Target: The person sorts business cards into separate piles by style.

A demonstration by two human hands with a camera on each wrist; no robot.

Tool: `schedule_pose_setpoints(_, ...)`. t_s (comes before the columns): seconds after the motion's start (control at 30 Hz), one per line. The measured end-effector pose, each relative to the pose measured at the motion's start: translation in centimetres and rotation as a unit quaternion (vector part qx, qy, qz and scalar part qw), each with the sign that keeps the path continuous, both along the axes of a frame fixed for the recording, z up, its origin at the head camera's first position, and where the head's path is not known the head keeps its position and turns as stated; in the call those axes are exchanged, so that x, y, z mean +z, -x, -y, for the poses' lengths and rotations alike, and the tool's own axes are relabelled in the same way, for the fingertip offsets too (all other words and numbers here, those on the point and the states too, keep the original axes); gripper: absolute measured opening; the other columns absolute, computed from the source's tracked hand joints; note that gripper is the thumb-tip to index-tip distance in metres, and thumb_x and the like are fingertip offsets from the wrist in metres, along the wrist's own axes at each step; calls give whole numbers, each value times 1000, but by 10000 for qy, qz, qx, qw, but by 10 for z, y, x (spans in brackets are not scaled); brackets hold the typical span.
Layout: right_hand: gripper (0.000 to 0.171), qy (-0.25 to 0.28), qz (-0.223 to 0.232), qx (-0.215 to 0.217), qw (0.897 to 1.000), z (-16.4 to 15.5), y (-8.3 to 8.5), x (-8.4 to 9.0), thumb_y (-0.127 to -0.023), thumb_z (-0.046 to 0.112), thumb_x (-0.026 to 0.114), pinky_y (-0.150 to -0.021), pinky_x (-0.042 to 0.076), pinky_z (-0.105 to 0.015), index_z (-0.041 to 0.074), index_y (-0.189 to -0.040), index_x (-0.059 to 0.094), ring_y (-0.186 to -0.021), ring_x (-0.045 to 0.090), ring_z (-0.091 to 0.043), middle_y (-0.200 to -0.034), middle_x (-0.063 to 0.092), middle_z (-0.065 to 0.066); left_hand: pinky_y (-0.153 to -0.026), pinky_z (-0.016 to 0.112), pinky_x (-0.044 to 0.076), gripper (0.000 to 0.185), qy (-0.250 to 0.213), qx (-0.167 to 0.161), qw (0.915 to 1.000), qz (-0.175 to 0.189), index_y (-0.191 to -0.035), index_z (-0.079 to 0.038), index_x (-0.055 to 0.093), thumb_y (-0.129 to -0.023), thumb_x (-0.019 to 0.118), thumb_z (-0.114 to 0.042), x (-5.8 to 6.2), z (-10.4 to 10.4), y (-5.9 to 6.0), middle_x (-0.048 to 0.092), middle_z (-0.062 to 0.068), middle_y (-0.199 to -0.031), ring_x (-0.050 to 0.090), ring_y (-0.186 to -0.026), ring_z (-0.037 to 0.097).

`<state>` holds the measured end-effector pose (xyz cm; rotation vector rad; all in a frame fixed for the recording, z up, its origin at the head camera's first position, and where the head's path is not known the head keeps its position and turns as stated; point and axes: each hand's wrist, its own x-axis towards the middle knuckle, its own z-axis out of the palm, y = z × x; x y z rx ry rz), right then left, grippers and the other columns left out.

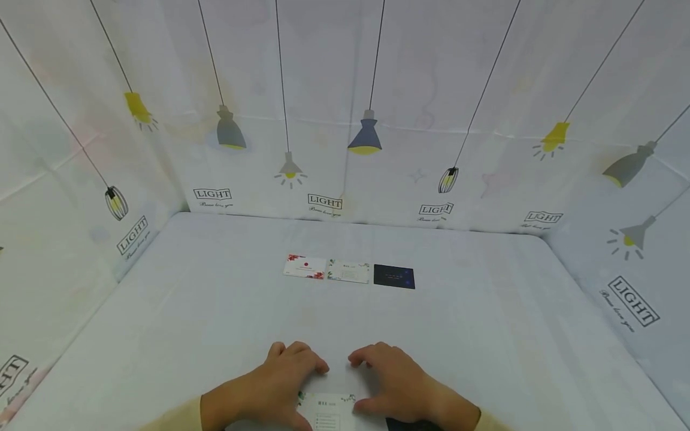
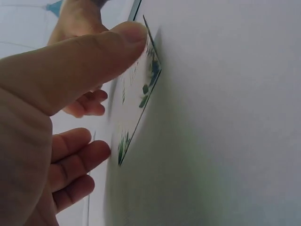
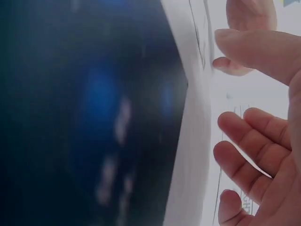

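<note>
While the left hand pinches a white card, the right hand grips its other edge

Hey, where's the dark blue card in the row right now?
In the head view, the dark blue card lies flat at the right end of the row of three cards, mid-table, right beside the leafy white card, well beyond both hands.

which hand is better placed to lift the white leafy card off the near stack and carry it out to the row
Probably the left hand. Its thumb already presses the white leafy card by its edge, while the right hand sits more over the dark card beside it.
</note>
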<state>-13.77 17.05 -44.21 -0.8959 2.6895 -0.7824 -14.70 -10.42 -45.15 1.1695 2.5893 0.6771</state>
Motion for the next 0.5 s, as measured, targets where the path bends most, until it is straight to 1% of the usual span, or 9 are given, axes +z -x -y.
schedule_pose_setpoints(0.1,59,-105,-170,111,9997,4,-5,-2,-78,43,83,-90,44,-36,17,-125,60,-101,53,-6,-116,58,16,-85,35,28,76,16,-176,9995,-252,-125,-19,56,-71,80,-66,0,2,-5,52,-16,-119,42,-115,6)
schedule_pose_setpoints(0.17,61,-221,-173,154,9995,6,-7,-3,-77,46,83,-91,44,-36,18,-126,59,-103,52,-6,-117,57,16,-84,35,28,74,44,-227,9993,-292,-125,-19,55,-73,77,-67,0,2,-6,51,-17,-118,41,-115,6)
schedule_pose_setpoints(0.23,64,-345,-156,198,9991,8,-9,-3,-75,48,84,-91,44,-36,19,-126,59,-106,51,-6,-118,57,15,-84,35,28,71,76,-229,9994,-262,-124,-19,55,-75,78,-65,1,3,-7,51,-18,-116,41,-114,5)
schedule_pose_setpoints(0.33,67,-553,-131,238,9981,12,-10,-2,-74,52,83,-90,44,-36,19,-127,59,-107,50,-7,-119,57,14,-83,34,28,63,112,-204,9994,-243,-122,-20,55,-77,81,-55,3,2,-8,51,-19,-114,41,-113,5)
schedule_pose_setpoints(0.5,70,-829,-162,262,9961,17,-11,0,-73,59,81,-88,44,-34,20,-126,59,-103,50,-6,-117,57,13,-83,35,28,50,106,-109,9996,-257,-118,-22,57,-78,82,-38,3,0,-7,50,-21,-109,41,-111,4)
